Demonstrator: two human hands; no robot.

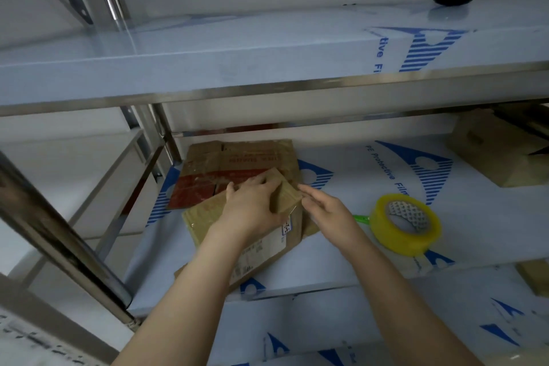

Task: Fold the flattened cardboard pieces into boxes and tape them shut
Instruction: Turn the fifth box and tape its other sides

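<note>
the main risk is the raised flap point(286, 196) springing back: the right hand point(326, 212) only touches its right corner with straight, parted fingers, so if the left hand point(254, 202) eases off, the worn crease would likely reopen. the tape roll point(407, 224) lies to the right, apart from both hands, and reaching for it would leave one hand to hold the fold (awkward under the low upper shelf). the left hand is clamped over the flap, fingers curved over its far edge and thumb at the near edge.

the cardboard piece point(208, 218) lies on the middle shelf point(341, 246), left of centre, overlapping a red-printed flat piece point(205, 187) beyond it. it is tan and scuffed, with white shipping labels on its near side, and is not yet box-shaped.
</note>
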